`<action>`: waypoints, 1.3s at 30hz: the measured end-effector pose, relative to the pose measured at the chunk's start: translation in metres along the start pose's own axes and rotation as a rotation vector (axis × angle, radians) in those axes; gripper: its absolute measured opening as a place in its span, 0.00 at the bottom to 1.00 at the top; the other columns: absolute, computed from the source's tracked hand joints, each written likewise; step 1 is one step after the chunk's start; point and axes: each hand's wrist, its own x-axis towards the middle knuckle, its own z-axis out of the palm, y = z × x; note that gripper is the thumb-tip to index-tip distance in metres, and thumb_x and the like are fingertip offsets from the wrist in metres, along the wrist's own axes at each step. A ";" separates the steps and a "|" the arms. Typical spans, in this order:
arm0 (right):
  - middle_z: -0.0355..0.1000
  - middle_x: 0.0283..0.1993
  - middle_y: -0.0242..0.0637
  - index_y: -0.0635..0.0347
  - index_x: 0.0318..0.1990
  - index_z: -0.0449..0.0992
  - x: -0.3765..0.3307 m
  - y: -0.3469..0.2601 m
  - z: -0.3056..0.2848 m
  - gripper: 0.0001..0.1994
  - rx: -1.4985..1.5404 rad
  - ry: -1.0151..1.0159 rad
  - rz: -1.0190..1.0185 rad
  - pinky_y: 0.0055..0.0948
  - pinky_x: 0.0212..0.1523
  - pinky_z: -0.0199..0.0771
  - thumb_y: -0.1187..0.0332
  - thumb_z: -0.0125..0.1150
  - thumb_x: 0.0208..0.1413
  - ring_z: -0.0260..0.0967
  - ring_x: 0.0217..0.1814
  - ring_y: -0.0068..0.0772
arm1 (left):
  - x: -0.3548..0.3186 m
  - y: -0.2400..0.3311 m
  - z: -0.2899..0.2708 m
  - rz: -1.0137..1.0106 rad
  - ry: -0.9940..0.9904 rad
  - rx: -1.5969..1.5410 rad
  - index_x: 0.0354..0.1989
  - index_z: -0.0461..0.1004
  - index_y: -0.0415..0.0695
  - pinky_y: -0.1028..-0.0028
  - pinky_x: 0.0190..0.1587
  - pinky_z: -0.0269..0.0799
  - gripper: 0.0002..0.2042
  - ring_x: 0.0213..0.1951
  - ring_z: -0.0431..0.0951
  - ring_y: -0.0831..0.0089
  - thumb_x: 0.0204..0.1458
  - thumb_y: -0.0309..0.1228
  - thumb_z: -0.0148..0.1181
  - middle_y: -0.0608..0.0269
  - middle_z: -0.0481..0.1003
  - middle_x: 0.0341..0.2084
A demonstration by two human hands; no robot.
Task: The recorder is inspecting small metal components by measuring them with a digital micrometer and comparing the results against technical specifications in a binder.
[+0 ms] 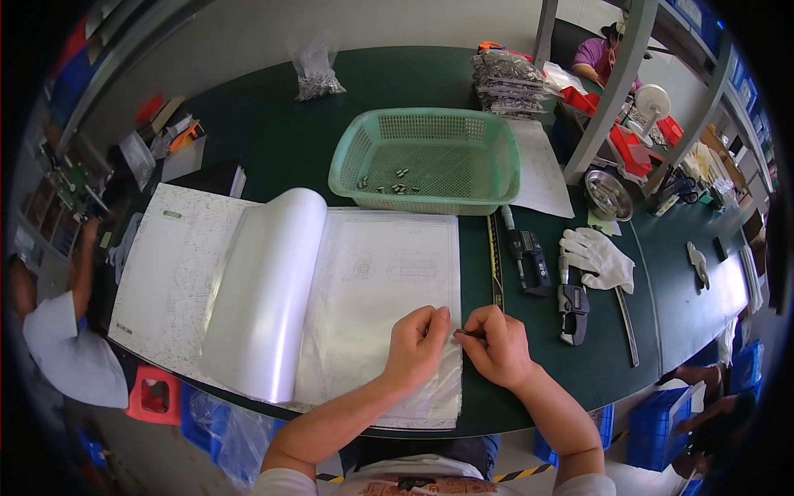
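My right hand (500,347) is closed, pinching a small dark thin piece (471,334) that points toward my left hand. My left hand (418,343) is closed as well, thumb against curled fingers; whatever it may hold is hidden. Both are above the right edge of an open folder with clear plastic sleeves (380,331), whose visible page carries a technical drawing. One sleeve (277,289) curls up in the middle. Beyond the folder sits a green plastic basket (426,200) with several small metal parts (399,188) on its bottom.
Right of the folder lie two digital micrometers (529,260), a white glove (600,256) and a steel ruler (627,326). Farther back are a metal bowl (608,196), stacked bags of metal parts (506,83) and another bag (317,74). A shelf post (608,103) rises at right. Other people work nearby.
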 end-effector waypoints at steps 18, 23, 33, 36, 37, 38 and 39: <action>0.67 0.17 0.31 0.55 0.29 0.67 -0.001 0.012 0.014 0.06 0.038 -0.101 0.019 0.28 0.16 0.63 0.69 0.56 0.42 0.65 0.15 0.31 | 0.229 0.076 -0.078 -0.031 0.170 0.660 0.16 0.71 0.39 0.72 0.22 0.64 0.06 0.19 0.69 0.71 0.36 0.28 0.53 0.62 0.70 0.16; 0.69 0.21 0.34 0.55 0.30 0.66 0.001 0.016 0.011 0.05 0.083 -0.182 0.116 0.33 0.19 0.65 0.68 0.51 0.44 0.67 0.21 0.37 | 0.269 0.057 -0.059 -0.026 0.123 1.279 0.25 0.75 0.39 0.65 0.37 0.67 0.10 0.35 0.73 0.56 0.33 0.31 0.58 0.49 0.73 0.28; 0.68 0.19 0.29 0.55 0.29 0.66 0.004 0.019 0.014 0.05 0.059 -0.148 0.116 0.27 0.15 0.61 0.68 0.54 0.44 0.65 0.15 0.29 | 0.276 0.050 -0.062 -0.307 -0.107 1.258 0.33 0.72 0.36 0.69 0.22 0.65 0.16 0.20 0.71 0.66 0.39 0.36 0.60 0.54 0.73 0.23; 0.68 0.18 0.29 0.55 0.30 0.65 0.003 0.019 0.017 0.07 0.054 -0.139 0.092 0.28 0.15 0.61 0.67 0.54 0.44 0.65 0.15 0.29 | 0.284 0.040 -0.079 -0.337 -0.167 1.129 0.21 0.68 0.36 0.72 0.14 0.58 0.14 0.13 0.63 0.72 0.44 0.37 0.55 0.60 0.67 0.15; 0.68 0.18 0.30 0.55 0.31 0.65 0.002 0.019 0.018 0.08 0.051 -0.143 0.078 0.28 0.14 0.61 0.66 0.54 0.44 0.65 0.15 0.29 | 0.285 0.043 -0.085 -0.332 -0.170 1.132 0.21 0.68 0.36 0.72 0.14 0.58 0.14 0.13 0.63 0.72 0.44 0.37 0.55 0.60 0.67 0.15; 0.68 0.18 0.30 0.55 0.31 0.65 0.003 0.015 0.016 0.08 0.050 -0.138 0.077 0.28 0.14 0.61 0.66 0.54 0.44 0.65 0.15 0.29 | 0.285 0.048 -0.094 -0.357 -0.102 0.829 0.20 0.66 0.39 0.75 0.14 0.58 0.12 0.13 0.61 0.75 0.46 0.35 0.53 0.63 0.64 0.13; 0.67 0.18 0.32 0.56 0.32 0.64 0.004 0.013 0.012 0.09 0.062 -0.179 0.112 0.30 0.15 0.61 0.66 0.53 0.44 0.65 0.16 0.31 | 0.280 0.054 -0.093 -0.377 -0.037 0.524 0.18 0.65 0.42 0.78 0.14 0.57 0.11 0.13 0.60 0.77 0.47 0.33 0.51 0.66 0.62 0.12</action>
